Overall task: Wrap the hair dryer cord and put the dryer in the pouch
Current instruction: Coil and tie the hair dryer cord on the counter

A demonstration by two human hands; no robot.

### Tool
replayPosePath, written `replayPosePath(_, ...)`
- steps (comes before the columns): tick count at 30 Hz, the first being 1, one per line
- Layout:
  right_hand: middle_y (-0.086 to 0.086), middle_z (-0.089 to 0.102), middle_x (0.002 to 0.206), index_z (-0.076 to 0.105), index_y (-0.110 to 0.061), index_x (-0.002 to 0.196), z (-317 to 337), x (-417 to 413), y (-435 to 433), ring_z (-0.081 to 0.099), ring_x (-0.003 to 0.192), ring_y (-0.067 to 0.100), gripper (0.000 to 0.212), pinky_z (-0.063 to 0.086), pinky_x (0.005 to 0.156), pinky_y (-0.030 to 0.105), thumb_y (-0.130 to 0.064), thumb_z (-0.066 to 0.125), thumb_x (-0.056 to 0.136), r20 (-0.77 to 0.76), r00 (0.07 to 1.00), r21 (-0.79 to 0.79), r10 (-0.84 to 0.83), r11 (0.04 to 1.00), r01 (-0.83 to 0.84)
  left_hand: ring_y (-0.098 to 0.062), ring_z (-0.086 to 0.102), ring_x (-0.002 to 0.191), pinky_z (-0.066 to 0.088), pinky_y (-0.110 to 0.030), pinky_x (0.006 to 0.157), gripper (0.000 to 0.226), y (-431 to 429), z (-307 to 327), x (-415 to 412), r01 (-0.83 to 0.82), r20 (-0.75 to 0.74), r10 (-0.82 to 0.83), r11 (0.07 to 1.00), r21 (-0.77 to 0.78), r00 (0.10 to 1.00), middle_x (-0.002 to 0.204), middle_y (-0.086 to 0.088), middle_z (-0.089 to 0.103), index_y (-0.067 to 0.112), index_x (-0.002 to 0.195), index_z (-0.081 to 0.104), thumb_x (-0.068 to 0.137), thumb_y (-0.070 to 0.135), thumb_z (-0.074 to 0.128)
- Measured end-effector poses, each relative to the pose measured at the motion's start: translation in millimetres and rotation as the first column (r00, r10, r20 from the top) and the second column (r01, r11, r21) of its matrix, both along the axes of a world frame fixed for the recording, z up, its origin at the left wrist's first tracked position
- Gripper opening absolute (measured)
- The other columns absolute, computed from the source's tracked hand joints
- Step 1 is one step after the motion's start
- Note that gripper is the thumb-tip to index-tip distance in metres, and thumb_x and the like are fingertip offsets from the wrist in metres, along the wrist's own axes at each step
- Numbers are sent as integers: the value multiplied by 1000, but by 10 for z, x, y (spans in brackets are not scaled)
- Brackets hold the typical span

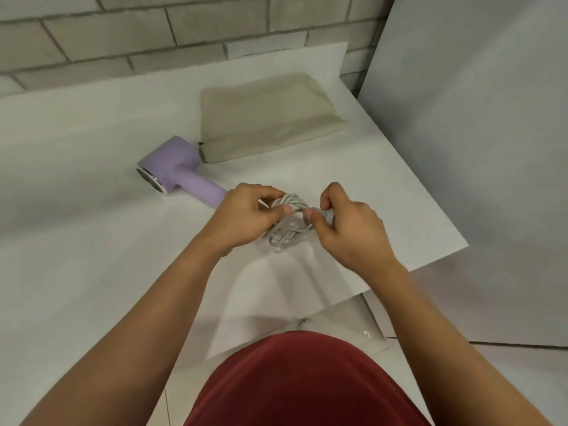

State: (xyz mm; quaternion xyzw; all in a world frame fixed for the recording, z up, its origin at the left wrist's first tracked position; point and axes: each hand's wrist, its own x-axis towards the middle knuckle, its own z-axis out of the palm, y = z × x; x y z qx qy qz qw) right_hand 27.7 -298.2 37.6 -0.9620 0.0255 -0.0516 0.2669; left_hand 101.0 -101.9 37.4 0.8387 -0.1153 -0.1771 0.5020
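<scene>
While the purple dryer [176, 172] lies on its side on the white table [76, 142], both hands hold the grey cord [287, 236] over the table, near its front edge. The cord is wound into a small round bundle of many loops.

The left hand [246, 215] grips the left side of the bundle. Its fingers are curled round the loops, and its thumb presses on top of them. The right hand [347, 229] holds the right side. Its thumb and first finger pinch a bit of cord tight, and its other fingers are curled in close. What lies inside that hand is hidden. The two thumbs are near each other but do not touch.

The dryer is to the left of the hands. Its round mouth faces left, and its handle points at the left hand. The end of the handle is hidden behind that hand, so the spot where the cord joins it cannot be seen.

The tan pouch [264, 118] lies flat on the table, behind the dryer and the hands. Its near left corner is just beside the dryer's head, too close to tell if they touch.

A grey brick wall [123, 35] stands behind the table. A pale board [476, 118] stands on the right. The person wears a red top [307, 382].
</scene>
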Motion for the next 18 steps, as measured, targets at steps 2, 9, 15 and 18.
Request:
replayPosePath(2, -11, 49, 68, 39, -25, 101, -51, 17, -19, 52, 60, 16, 23, 39, 57, 34, -37, 58, 103, -46, 998, 169, 49, 985, -41, -14, 75, 84, 61, -44, 86, 16, -47, -4, 33, -53, 34, 53, 999, 11, 998, 93, 10, 78, 28, 107, 79, 93, 33, 75)
replayPosePath(9, -30, 65, 110, 59, -29, 128, 44, -82, -184, 64, 101, 4, 25, 50, 82, 16, -23, 63, 104, -49, 966, 577, 254, 796, -180, -29, 76, 85, 65, -40, 79, 15, 49, 54, 30, -141, -71, 132, 980, -143, 989, 104, -3, 75, 21, 111, 76, 97, 24, 73)
replayPosePath(15, -20, 74, 101, 71, -26, 118, 51, -199, 21, 72, 96, 11, 25, 55, 84, 28, -32, 74, 94, 105, 989, 572, 105, 807, -147, -41, 73, 91, 64, -34, 77, 19, 359, 74, -24, -35, -152, 7, 982, -184, 988, 106, -3, 75, 18, 116, 74, 97, 20, 72)
replayPosePath(18, -18, 75, 103, 74, -18, 119, 49, -352, 236, 72, 89, 8, 31, 55, 80, 31, -37, 75, 93, 223, 973, 447, 63, 880, -159, -41, 73, 92, 62, -29, 73, 22, 494, 53, -65, -1, -157, -31, 979, -202, 987, 114, -4, 73, 17, 119, 72, 97, 17, 71)
